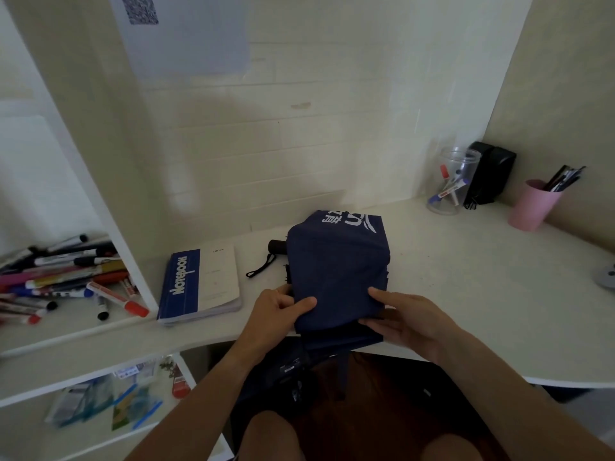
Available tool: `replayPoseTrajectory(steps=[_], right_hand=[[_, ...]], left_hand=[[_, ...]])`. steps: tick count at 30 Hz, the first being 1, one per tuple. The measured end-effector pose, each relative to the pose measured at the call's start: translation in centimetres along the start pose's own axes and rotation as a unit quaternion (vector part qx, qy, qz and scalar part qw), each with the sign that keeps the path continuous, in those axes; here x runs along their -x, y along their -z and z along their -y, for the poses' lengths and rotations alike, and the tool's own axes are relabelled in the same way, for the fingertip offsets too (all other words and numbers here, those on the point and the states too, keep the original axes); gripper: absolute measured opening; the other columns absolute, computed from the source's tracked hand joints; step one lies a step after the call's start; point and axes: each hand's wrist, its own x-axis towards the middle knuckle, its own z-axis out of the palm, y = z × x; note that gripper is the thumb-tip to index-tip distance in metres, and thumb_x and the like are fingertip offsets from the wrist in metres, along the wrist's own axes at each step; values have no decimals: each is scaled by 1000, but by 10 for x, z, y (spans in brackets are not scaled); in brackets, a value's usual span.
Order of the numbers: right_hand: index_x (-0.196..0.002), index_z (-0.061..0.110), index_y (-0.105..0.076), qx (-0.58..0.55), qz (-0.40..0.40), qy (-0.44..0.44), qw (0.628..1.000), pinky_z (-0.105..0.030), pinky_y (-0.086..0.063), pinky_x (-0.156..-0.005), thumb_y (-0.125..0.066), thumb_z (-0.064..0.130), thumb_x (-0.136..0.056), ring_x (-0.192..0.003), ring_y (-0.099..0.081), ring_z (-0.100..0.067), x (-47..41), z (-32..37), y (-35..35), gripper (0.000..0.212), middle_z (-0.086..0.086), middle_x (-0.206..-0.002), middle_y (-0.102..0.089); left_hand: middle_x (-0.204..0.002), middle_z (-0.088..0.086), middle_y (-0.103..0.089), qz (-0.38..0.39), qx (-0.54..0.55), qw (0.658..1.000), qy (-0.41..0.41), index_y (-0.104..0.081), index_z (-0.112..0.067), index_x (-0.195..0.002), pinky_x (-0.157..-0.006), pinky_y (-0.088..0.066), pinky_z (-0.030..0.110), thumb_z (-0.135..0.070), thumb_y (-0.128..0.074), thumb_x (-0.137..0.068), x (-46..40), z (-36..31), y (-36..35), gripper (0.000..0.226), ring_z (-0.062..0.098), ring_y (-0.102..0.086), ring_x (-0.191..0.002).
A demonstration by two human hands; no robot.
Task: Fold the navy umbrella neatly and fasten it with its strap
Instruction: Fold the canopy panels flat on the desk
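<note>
Navy umbrella (336, 271) lies at the table's (466, 294) near edge, canopy partly hanging over it; left hand (278, 306) and right hand (404, 316) each pinch the cloth. Loose pleats could slip off, and its dangling strap (342, 374) might get trapped inside

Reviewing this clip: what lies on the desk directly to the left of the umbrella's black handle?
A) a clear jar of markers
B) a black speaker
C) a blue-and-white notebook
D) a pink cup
C: the blue-and-white notebook lies flat on the desk just left of the umbrella's black handle.
</note>
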Motion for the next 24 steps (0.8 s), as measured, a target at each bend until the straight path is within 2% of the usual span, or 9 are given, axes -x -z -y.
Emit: replayPoseTrajectory(steps=[5,7,8,10,11,14,17,21,24], right_hand=[[-99,-5,-72,23,-59,61,996,-24,-60,-65,-85,13,-76,-77,-74,-19,-7,-8,1,31,-13,-90,-78],[-98,-2,-71,51,-79,69,993,-25,-60,-62,-85,11,-76,-65,-68,-16,-9,-12,4,30,-12,-80,-73],[-100,-2,-71,66,-85,73,991,-30,-62,-67,-85,10,-76,-63,-65,-17,-10,-14,7,30,-12,-78,-71],[-104,0,-72,85,-87,82,989,-37,-63,-75,-83,9,-78,-68,-65,-19,-7,-16,9,30,-12,-79,-70],[-105,3,-73,90,-79,87,989,-36,-62,-73,-83,10,-78,-70,-66,-19,-3,-16,10,30,-12,-81,-70],[-109,14,-72,119,-42,102,987,-29,-57,-66,-83,18,-79,-77,-70,-18,6,-14,6,32,-9,-92,-73],[-109,11,-69,154,-37,86,984,-28,-56,-63,-83,24,-80,-75,-71,-18,8,-13,5,34,-11,-93,-75],[-97,1,-75,210,-65,63,974,-25,-50,-54,-76,29,-87,-61,-64,-15,10,-11,10,30,-12,-73,-72],[-84,-4,-73,252,-85,69,961,-25,-40,-45,-76,26,-88,-49,-52,-15,7,-13,11,31,-12,-63,-62]], left_hand=[[-127,-13,-68,5,17,1000,13,-68,22,-76,-98,-53,23,-31,-71,-93,-4,-1,-1,56,2,-64,-117],[-129,-14,-66,16,-3,1000,4,-70,19,-71,-102,-53,28,-26,-72,-93,-8,1,1,50,2,-62,-121],[-131,-14,-65,25,-16,1000,-2,-72,12,-65,-104,-52,29,-22,-73,-93,-9,2,3,44,2,-61,-123],[-137,-11,-62,46,-48,998,-17,-75,-2,-56,-106,-51,31,-16,-76,-90,-10,5,6,37,2,-59,-124],[-138,-10,-61,51,-60,997,-22,-76,-4,-55,-107,-50,33,-15,-77,-90,-10,8,7,36,1,-59,-124],[-134,-8,-63,55,-79,995,-29,-75,4,-61,-109,-49,39,-18,-78,-88,-13,15,9,36,0,-60,-121],[-130,-9,-64,49,-84,995,-20,-78,0,-63,-108,-50,41,-20,-77,-88,-14,14,9,32,1,-61,-119],[-135,-13,-61,50,-87,994,-35,-76,-16,-52,-109,-49,33,-18,-77,-90,-11,10,8,38,-2,-58,-123],[-133,-30,-51,37,-153,985,-68,-71,-21,-46,-103,-45,14,-21,-79,-88,-7,12,8,43,-20,-51,-116]])
